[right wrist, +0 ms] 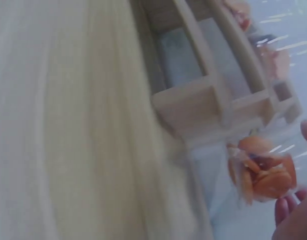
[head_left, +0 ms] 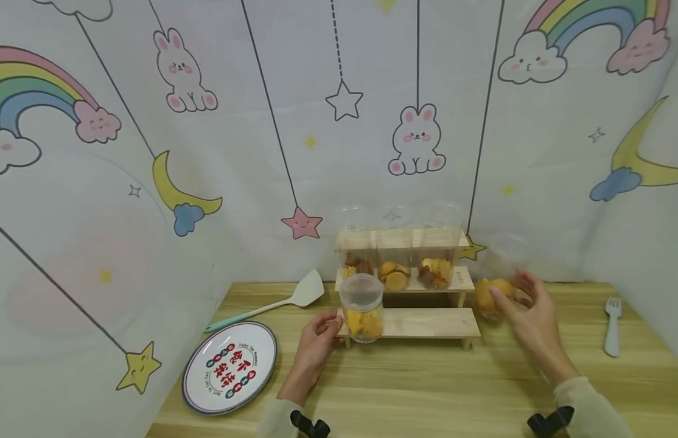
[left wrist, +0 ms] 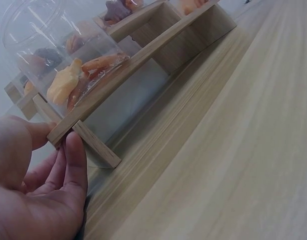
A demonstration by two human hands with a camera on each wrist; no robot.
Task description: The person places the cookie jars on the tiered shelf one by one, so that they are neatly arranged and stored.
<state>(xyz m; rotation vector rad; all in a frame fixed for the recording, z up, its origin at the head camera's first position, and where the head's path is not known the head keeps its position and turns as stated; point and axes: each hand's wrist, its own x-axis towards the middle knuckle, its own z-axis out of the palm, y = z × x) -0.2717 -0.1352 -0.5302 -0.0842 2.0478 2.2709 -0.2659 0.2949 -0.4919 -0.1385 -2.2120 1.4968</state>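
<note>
A stepped wooden rack (head_left: 432, 322) stands on the table against the backdrop. My left hand (head_left: 316, 340) pinches the left end of its lowest shelf; in the left wrist view the thumb lies above the board (left wrist: 138, 59) and the fingers below. On that shelf's left part stands a clear jar (head_left: 362, 310) with yellow-orange snacks. My right hand (head_left: 536, 322) holds another clear jar (head_left: 489, 299) of round orange biscuits just right of the rack, thumb and fingers around its side. The right wrist view shows these biscuits (right wrist: 266, 175) close to the fingertips.
Three clear jars (head_left: 394, 275) of snacks line the rack's middle shelf. Left on the table lie a printed plate (head_left: 207, 365) and a spatula (head_left: 306, 291) with a green handle. A pale fork (head_left: 613, 328) lies at far right. A patterned cloth backdrop (head_left: 262, 152) rises behind.
</note>
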